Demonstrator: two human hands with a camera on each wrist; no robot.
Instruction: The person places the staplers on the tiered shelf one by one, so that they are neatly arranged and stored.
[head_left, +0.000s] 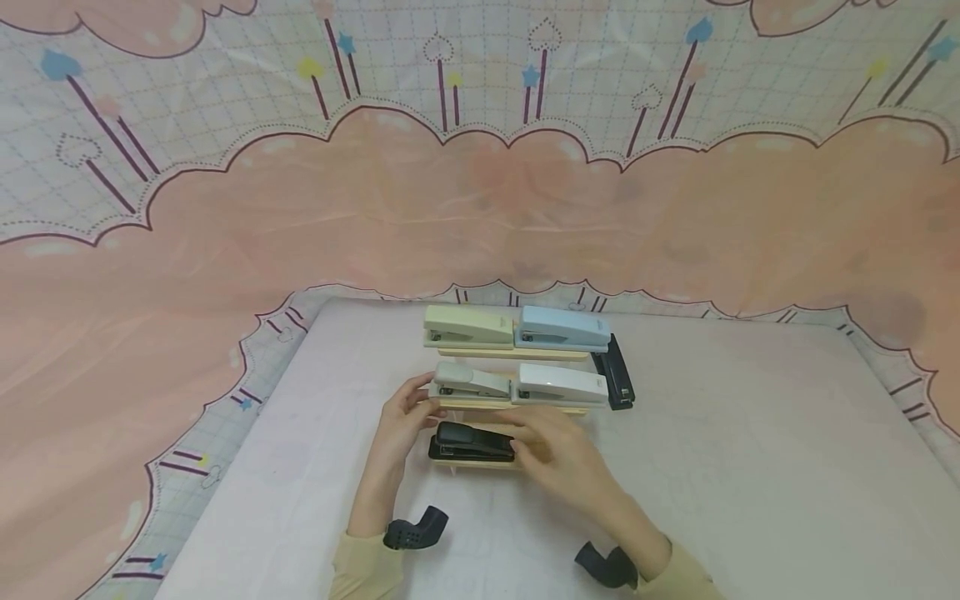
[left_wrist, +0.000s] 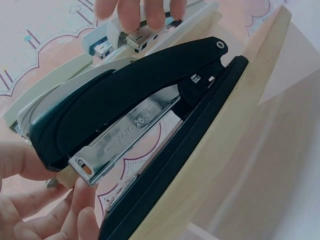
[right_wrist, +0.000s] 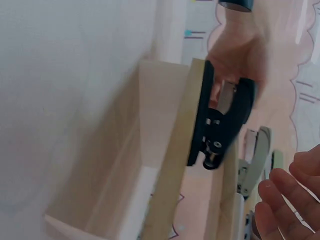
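Note:
A black stapler (head_left: pixel 471 443) sits at the left of the lowest tier of a stepped rack with pale wooden rails (head_left: pixel 517 355). My left hand (head_left: pixel 401 429) is at the rack's left end; in the left wrist view its thumb and fingers (left_wrist: pixel 37 215) pinch a rail's end behind the stapler. Near the black stapler's right end, my right hand (head_left: pixel 558 458) hovers with loosely extended fingers (right_wrist: pixel 285 200), holding nothing. The middle tier bears a grey stapler (head_left: pixel 472 381) and a white stapler (head_left: pixel 562 383).
On the top tier stand a light green stapler (head_left: pixel 468 325) and a light blue stapler (head_left: pixel 564 327). Another black stapler (head_left: pixel 617 375) lies on the white tabletop (head_left: pixel 750 467), right of the rack. A patterned cloth (head_left: pixel 480 208) hangs behind.

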